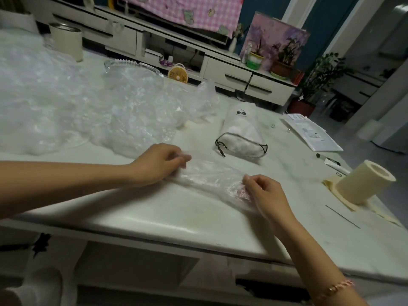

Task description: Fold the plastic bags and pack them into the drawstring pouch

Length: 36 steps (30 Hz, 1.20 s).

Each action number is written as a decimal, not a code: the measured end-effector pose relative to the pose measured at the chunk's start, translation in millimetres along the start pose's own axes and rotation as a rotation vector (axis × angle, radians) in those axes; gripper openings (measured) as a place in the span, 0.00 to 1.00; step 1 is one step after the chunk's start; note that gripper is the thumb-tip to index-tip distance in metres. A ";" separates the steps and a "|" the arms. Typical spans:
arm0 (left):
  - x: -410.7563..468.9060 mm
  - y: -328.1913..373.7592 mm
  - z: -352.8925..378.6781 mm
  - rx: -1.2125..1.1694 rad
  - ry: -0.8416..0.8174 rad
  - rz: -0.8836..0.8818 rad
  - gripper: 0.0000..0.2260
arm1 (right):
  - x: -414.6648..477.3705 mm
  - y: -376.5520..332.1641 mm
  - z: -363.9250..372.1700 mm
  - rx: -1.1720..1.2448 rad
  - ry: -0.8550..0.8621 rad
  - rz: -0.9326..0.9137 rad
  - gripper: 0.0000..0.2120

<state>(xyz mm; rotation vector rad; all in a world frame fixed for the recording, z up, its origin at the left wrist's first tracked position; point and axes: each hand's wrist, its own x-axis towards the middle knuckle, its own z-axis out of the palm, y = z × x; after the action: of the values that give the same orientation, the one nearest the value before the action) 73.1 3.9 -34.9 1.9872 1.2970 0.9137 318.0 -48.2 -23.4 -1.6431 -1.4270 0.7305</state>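
Lying on the white surface (154,213), a clear bag (212,175) is pinched at its left end by the left hand (157,164) and at its right end by the right hand (265,193). Just on its far side the stuffed pouch (240,133) is laid, and a pile of bags (88,111) is heaped far left.
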 end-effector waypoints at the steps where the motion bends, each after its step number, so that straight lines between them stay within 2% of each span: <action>1: 7.4 3.0 3.7 0.031 0.004 -0.051 0.17 | 4.6 2.0 2.9 -0.025 0.032 0.013 0.12; 7: 26.7 5.7 22.1 0.377 0.088 -0.232 0.22 | 31.8 4.5 16.5 -0.362 0.134 0.036 0.15; 11: 29.3 7.8 22.4 0.494 0.123 -0.265 0.14 | 43.7 9.4 21.6 -0.729 0.155 0.031 0.17; 14: 30.9 8.6 23.9 0.658 0.106 -0.251 0.12 | 47.2 14.9 18.5 -0.900 0.186 -0.007 0.18; 18: 33.9 9.4 29.9 0.926 0.081 -0.205 0.14 | 50.2 20.4 8.5 -0.986 0.221 -0.040 0.17; 22: 32.2 7.6 34.3 0.944 0.109 -0.201 0.17 | 51.3 26.0 2.6 -1.003 0.258 -0.068 0.15; 24: 29.6 9.5 34.7 0.853 0.145 -0.126 0.15 | 53.4 24.6 -1.4 -0.959 0.253 -0.065 0.14; 25: 28.1 10.7 34.8 0.728 0.153 -0.091 0.14 | 53.8 22.7 -3.8 -0.867 0.245 -0.060 0.12; 29: 33.1 26.7 21.8 0.038 0.144 -0.038 0.18 | 52.3 -9.7 -16.4 -0.177 0.089 -0.126 0.06; 31: 33.0 37.4 11.6 -0.155 0.069 -0.038 0.18 | 41.7 -27.9 -19.6 0.142 -0.152 -0.156 0.16; 32: 30.6 42.2 6.5 -0.222 0.009 -0.035 0.17 | 37.0 -33.6 -18.8 0.219 -0.288 -0.154 0.22; 34: 23.2 50.2 -3.1 -0.276 -0.132 -0.014 0.16 | 29.8 -40.5 -11.4 0.250 -0.550 -0.112 0.30; 36: 16.0 54.2 -10.1 -0.284 -0.243 -0.004 0.14 | 25.3 -40.7 1.3 0.216 -0.731 -0.067 0.30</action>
<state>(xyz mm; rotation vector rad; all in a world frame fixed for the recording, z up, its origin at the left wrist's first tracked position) 98.1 0.8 16.6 1.8070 0.9776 0.7781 301.2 -22.4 13.3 -1.1944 -1.7994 1.4878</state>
